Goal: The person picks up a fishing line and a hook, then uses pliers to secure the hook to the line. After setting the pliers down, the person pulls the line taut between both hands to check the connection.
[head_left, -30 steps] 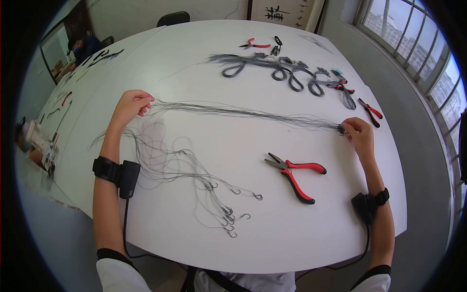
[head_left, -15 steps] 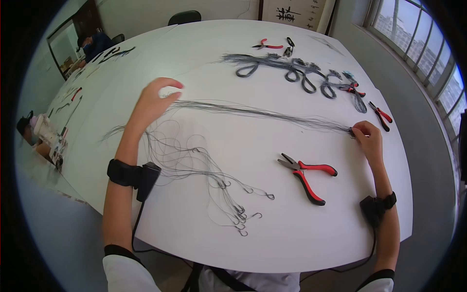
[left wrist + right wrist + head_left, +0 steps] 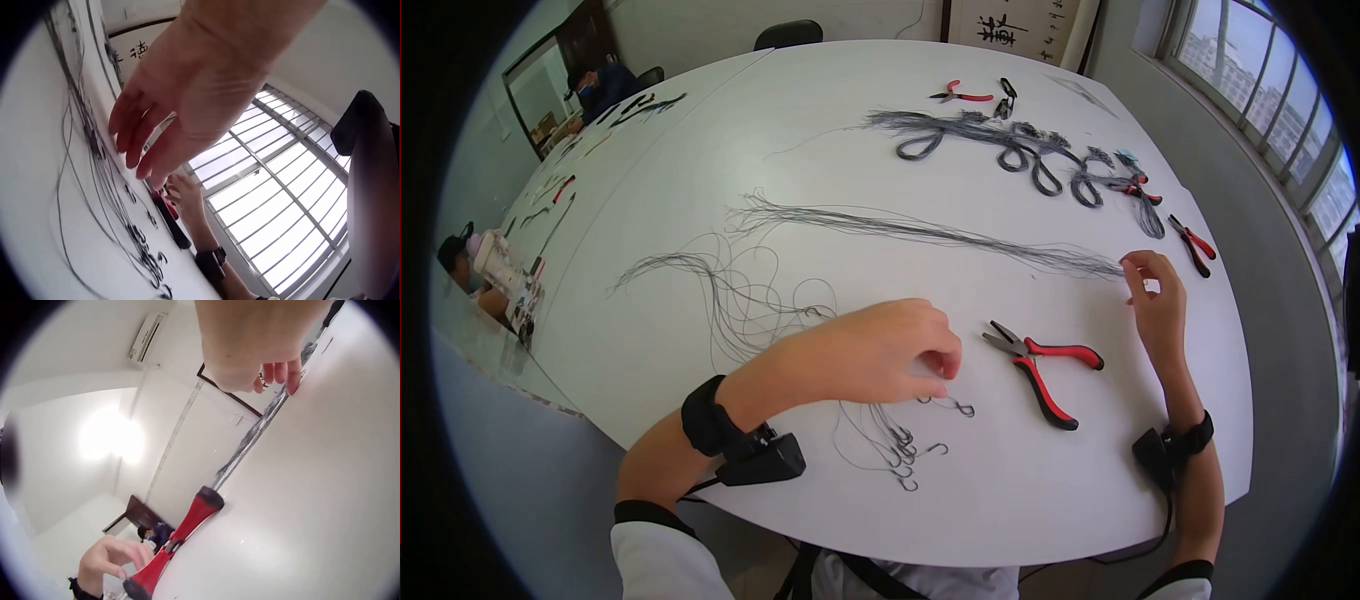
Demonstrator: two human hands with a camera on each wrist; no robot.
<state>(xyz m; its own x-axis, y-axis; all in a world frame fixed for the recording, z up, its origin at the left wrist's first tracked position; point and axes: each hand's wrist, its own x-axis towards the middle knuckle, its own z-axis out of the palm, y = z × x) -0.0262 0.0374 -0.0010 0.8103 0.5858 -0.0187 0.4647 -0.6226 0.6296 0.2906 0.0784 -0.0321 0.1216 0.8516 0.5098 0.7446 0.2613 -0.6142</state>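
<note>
"Left hand [image 3: 890, 350] over the hooked lines [image 3: 903, 443], fingers loosely bent, gripping nothing, just beside the red-handled pliers [image 3: 1040, 352]!"

"And the right hand [image 3: 1158, 300]?"

"Fingertips at the right end of the long line bundle [image 3: 940, 232], thumb a little apart; can't tell if anything's pinched."

"The bundle itself?"

"Stretched across the white bench [image 3: 970, 500], beyond the pliers, which lie with handles spread!"
</note>
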